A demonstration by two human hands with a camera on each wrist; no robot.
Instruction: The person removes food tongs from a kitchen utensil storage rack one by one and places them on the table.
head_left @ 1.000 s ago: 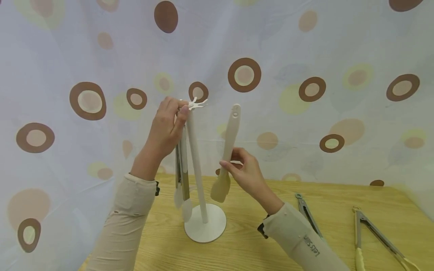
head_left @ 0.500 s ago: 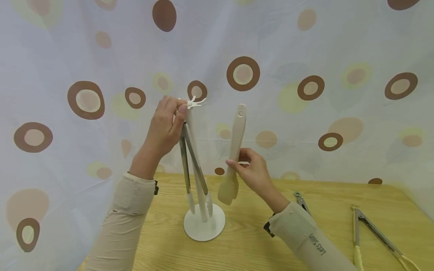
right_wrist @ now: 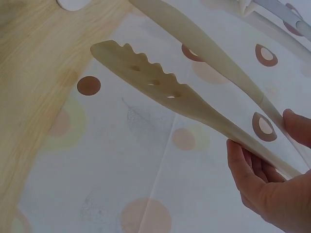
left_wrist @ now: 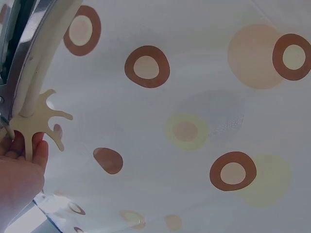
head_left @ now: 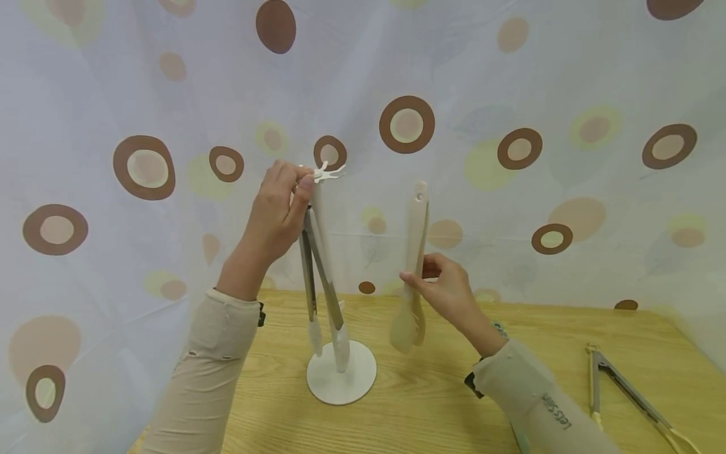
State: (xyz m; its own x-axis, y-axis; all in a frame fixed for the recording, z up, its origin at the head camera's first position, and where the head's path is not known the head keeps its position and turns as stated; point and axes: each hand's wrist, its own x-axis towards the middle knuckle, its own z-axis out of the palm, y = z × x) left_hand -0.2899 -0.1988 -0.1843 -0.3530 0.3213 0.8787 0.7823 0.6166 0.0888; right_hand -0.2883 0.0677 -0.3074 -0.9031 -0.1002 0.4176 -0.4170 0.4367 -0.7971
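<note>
My left hand (head_left: pixel 278 211) grips the top of a white utensil stand (head_left: pixel 341 388), thumb and fingers at its branched hooks (left_wrist: pixel 51 116). From under that hand hang metal tongs (head_left: pixel 323 271) with white tips, their arms slightly spread, beside the post; their top end is hidden by the hand in the head view. To the right of the stand, my right hand (head_left: pixel 450 293) holds cream plastic tongs (head_left: pixel 416 239) upright by the arms, thumb on one arm and fingers on the other. In the right wrist view the tongs' slotted, wavy-edged head (right_wrist: pixel 189 104) stands apart from the other arm.
Spread metal tongs with yellow tips (head_left: pixel 631 391) lie on the wooden table (head_left: pixel 431 391) at the right. Teal tongs (head_left: pixel 499 328) lie mostly hidden beneath the right forearm. A patterned curtain (head_left: pixel 465 63) hangs behind the table.
My right hand has moved right and slightly down with the cream tongs, which have turned so both arms show. The hanging metal tongs have swung rightward and back a little; the left hand has stayed put.
</note>
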